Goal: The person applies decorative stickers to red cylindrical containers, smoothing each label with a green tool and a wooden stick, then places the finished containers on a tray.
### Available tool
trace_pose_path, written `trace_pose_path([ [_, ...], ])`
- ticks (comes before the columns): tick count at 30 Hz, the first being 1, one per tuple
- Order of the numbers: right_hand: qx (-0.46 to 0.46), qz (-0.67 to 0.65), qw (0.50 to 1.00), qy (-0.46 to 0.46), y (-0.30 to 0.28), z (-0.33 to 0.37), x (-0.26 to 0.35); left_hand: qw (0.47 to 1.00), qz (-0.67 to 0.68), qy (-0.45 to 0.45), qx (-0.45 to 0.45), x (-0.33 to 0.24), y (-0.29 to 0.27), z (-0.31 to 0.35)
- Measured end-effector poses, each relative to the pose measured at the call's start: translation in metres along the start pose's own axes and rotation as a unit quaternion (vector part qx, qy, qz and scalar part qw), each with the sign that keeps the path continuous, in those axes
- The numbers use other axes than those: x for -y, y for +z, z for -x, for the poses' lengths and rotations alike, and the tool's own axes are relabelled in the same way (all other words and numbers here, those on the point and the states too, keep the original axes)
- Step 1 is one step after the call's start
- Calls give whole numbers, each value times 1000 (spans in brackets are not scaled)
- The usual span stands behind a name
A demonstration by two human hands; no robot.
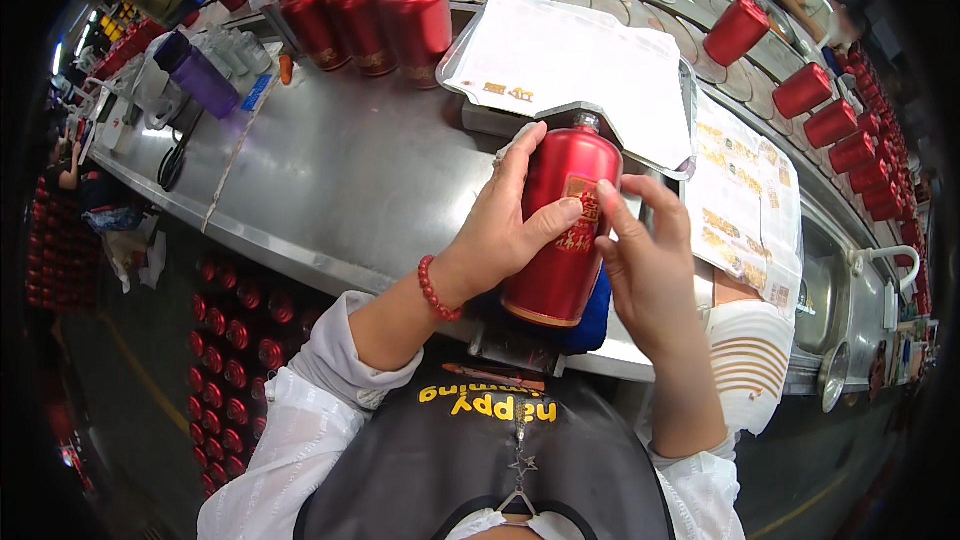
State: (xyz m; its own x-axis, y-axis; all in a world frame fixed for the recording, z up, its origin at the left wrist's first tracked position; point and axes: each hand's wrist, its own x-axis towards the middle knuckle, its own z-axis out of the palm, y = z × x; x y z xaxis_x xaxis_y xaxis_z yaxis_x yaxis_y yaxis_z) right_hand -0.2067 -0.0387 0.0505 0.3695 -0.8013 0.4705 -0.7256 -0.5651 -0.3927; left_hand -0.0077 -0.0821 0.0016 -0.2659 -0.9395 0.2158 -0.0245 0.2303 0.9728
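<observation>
In front of me lies a red metallic bottle (560,250), tilted back, with its neck against a dark angled rest (612,125). My left hand (515,215) grips it from the left, its thumb on the front beside a small gold-and-red label (582,195). On the other side, my right hand (645,250) has its fingers curved and apart, the index fingertip touching the label's right edge and the thumb by the bottle's side. A blue cloth (592,315) shows partly under the bottle.
Several red bottles (415,30) stand at the back left of the steel table (330,165). A tray of white label sheets (570,60) lies beyond my hands, with more printed sheets (740,200) at right. Past them, a curved conveyor (690,65) carries bottles. A purple bottle (200,75) stands far left.
</observation>
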Motion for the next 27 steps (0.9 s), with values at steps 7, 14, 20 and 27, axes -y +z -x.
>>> trace_pose_path([
  [7, 10, -2, 999, 40, 9, 10, -1, 1000, 25, 3, -16, 7, 5, -4],
  [14, 18, -5, 999, 46, 9, 10, 2, 999, 33, -22, -1, 2, 2, -6],
  [20, 16, -9, 999, 43, 12, 14, 4, 1000, 11, -18, -7, -1, 4, -7],
  [27, 5, -11, 999, 36, 13, 13, 4, 1000, -15, -4, -26, -5, 7, -6],
])
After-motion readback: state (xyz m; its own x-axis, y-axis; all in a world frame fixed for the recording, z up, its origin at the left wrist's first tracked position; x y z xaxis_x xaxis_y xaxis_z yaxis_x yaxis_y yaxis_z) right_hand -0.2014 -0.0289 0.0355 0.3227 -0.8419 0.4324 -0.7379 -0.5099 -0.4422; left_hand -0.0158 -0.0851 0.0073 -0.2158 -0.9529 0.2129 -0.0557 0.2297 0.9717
